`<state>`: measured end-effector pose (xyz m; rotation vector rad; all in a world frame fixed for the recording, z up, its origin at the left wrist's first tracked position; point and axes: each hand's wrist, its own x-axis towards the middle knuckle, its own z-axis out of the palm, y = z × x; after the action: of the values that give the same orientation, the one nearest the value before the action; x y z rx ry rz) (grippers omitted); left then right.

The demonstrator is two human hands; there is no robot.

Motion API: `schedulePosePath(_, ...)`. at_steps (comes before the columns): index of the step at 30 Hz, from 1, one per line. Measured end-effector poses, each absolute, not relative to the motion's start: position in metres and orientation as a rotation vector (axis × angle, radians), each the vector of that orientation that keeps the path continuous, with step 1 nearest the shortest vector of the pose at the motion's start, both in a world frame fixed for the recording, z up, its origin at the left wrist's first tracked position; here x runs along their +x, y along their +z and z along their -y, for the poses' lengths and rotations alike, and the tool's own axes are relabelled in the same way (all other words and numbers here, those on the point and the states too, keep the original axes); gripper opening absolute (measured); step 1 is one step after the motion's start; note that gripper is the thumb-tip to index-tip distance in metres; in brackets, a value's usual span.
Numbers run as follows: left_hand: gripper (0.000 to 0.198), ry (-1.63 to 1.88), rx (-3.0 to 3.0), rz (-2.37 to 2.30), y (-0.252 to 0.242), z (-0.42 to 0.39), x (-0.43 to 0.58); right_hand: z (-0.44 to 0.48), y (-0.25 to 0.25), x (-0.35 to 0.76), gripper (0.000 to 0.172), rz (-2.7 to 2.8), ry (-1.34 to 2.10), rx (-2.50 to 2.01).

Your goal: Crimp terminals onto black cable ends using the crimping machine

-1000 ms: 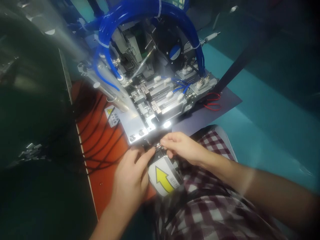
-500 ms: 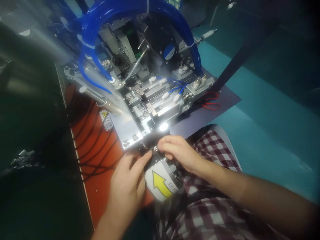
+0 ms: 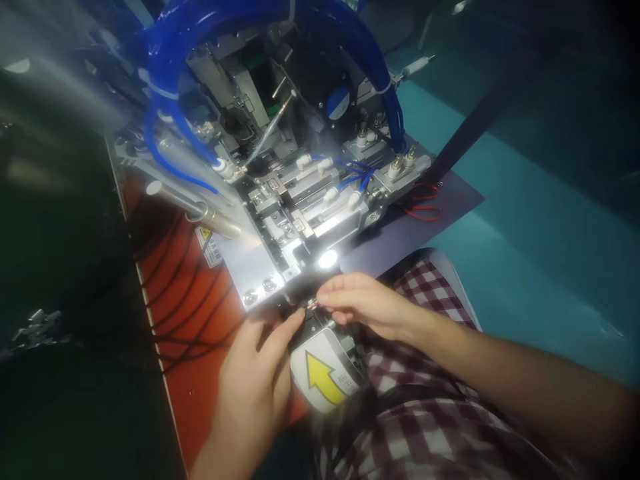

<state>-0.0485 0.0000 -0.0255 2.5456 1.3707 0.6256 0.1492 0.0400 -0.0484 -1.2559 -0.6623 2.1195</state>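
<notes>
My left hand (image 3: 257,373) and my right hand (image 3: 363,303) meet at the front edge of a small metal machine (image 3: 300,200). Between their fingertips sits a tiny shiny metal part (image 3: 311,304), pinched from both sides. The fingers of both hands are closed round it. Just below the hands is a white label with a yellow arrow (image 3: 323,379) on a dark block. A bright light spot (image 3: 327,259) glows on the machine right above the fingers.
Thick blue hoses (image 3: 165,80) arch over the machine. Thin black cables (image 3: 180,293) run across the orange board (image 3: 200,393) at the left. Red wires (image 3: 425,203) lie on a dark mat at the right. A checked cloth (image 3: 425,413) lies under my right forearm.
The view has shifted slightly. Both hands stay pinched at the same spot on the machine's front edge, the right hand edging a little to the left.
</notes>
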Motion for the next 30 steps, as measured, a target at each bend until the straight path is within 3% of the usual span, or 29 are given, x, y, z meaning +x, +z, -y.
schedulePosePath(4, 0.034, 0.600, 2.523, -1.398, -0.026, 0.001, -0.048, -0.037, -0.055, 0.154, 0.012, 0.476, 2.138, -1.183)
schedulePosePath(15, 0.033, 0.626, 2.531, -1.382, -0.025, 0.000, -0.047, -0.035, -0.049, 0.143, 0.021, 0.773, 1.903, -1.214)
schedulePosePath(30, 0.035, 0.682, 2.398, -1.434, -0.026, 0.003, -0.048, -0.032, -0.042, 0.141, 0.016, 0.896, 1.835, -1.263)
